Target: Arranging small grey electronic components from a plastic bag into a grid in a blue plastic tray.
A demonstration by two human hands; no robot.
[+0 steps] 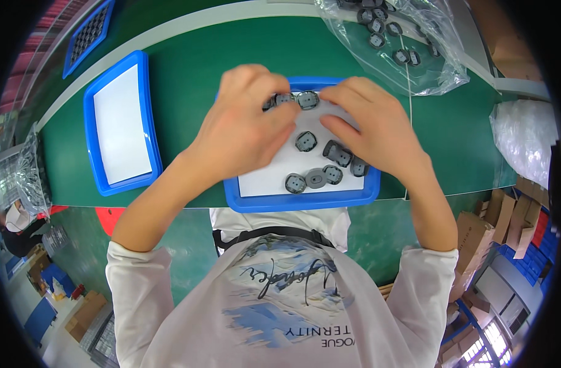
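Observation:
Several small round dark grey plastic parts lie on the white sheet lining a blue-rimmed tray in front of me. Over the tray's far left side, my left hand is curled, slightly blurred, with a round grey part between its thumb and fingers. Another round grey part sits right beside it, between my two hands. My right hand hovers over the tray's right side, thumb and fingers apart. Its fingertips are close to that second part, and whether they touch cannot be made out.
A second blue tray with a white lining stands to the left on the green table. At the far right lies a clear plastic bag with several similar grey parts. A thin white cord runs down right of my tray. Cardboard boxes stand beyond the table's right end.

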